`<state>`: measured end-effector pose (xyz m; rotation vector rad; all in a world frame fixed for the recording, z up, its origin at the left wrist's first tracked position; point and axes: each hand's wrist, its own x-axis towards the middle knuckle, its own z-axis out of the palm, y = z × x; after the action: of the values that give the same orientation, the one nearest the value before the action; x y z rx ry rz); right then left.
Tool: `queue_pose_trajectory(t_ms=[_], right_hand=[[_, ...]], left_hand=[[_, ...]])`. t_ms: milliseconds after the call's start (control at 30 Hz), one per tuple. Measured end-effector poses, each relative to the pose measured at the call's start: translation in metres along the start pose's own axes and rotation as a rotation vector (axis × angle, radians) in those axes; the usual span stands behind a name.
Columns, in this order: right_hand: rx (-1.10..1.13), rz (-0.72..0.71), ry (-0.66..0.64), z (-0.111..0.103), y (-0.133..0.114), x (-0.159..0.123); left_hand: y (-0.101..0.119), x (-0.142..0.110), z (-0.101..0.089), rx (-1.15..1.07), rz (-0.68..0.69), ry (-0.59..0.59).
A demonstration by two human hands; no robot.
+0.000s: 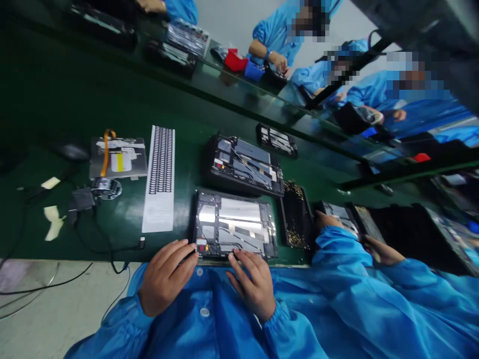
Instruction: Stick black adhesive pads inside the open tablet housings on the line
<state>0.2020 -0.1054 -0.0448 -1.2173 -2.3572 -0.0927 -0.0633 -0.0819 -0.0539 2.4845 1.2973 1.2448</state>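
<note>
An opened tablet (239, 212), its silvery battery and black inner parts showing, lies at the table's front edge before me. My left hand (168, 274) is at its lower left corner, fingers stretched out and fingertips by the edge. Over the lower edge, near the middle, rests my right hand (254, 281), its fingers extended and slightly bent. Neither hand wraps around anything. Just behind is a stack of similar opened tablets (247, 164), with thin cables across the top one. A black tray (297, 217) holding small brass-coloured pieces stands to the right.
Left of the tablet lie a white printed sheet (159, 214), a grey panel (138, 159) with an orange ribbon cable and a black adapter (83, 198) with cords. A co-worker's hands (383, 251) work close on my right. A raised glass shelf (228, 82) runs across the back.
</note>
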Motion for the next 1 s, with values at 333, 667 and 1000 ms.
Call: queue_pose_trajectory(t_ms=[333, 667, 1000], right_hand=[[0.301, -0.101, -0.274, 0.012, -0.004, 0.163], [-0.071, -0.197, -0.556, 0.11, -0.016, 0.258], [0.032, -0.114, -0.602, 0.1, -0.016, 0.271]], left_hand=[[-0.044, 0.025, -0.009, 0.274, -0.342, 0.005], [-0.083, 0.036, 0.002, 0.32, -0.476, -0.079], [-0.09, 0.043, 0.004, 0.337, -0.402, -0.125]])
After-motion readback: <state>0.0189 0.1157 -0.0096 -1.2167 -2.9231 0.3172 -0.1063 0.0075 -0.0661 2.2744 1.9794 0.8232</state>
